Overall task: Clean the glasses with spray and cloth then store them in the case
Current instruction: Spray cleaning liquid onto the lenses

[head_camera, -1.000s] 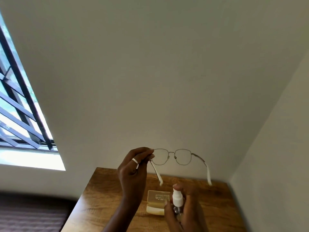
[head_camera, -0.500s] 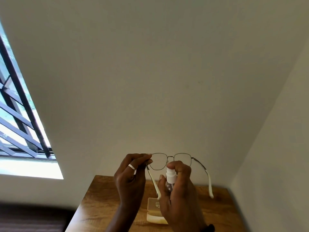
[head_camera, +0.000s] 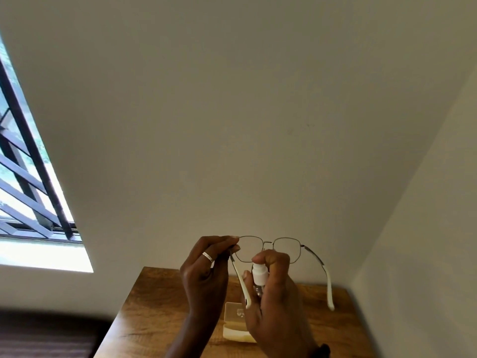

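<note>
Above table [head_camera: 160,313] | left hand [head_camera: 204,277] pinches glasses [head_camera: 271,250] hinge | right hand [head_camera: 276,301] wraps spray bottle [head_camera: 259,275]

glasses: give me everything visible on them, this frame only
The glasses have a thin dark metal frame with two clear lenses and a slim bridge; the temple arms end in long white tips. They are unfolded, held in the air above the wooden table, lenses away from the camera, arms pointing back and down. The left hand pinches the left hinge corner. The right hand holds a white-capped spray bottle just before the lenses; contact cannot be told.
</note>
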Tool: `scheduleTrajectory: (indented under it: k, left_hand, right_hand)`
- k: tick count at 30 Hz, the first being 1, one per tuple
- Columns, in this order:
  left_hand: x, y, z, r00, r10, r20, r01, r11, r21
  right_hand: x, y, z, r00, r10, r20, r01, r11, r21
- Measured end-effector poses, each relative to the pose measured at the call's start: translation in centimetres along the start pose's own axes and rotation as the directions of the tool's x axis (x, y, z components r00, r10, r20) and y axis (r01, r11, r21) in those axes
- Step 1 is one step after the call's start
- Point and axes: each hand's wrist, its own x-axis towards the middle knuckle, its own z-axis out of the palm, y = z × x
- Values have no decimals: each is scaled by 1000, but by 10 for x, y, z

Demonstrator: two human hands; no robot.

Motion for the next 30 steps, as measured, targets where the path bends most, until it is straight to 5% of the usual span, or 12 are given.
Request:
scheduleTrajectory:
  k: [4,13,30]
  left_hand:
    - [-1,2,0,1000,3,9,-3,1000,5]
    - [9,0,-10,999,-20,-48,16,996,-85]
    - [8,4,-1,1000,0,-17,-1,1000,-29]
  right_hand:
    - [-2,-2,1,1000,6,-2,-6,1000,-15]
    - [-13,20,-20,967,55,-249,-67,997,-40]
    - [-4,24,-26,968,96,-231,-122,988,-100]
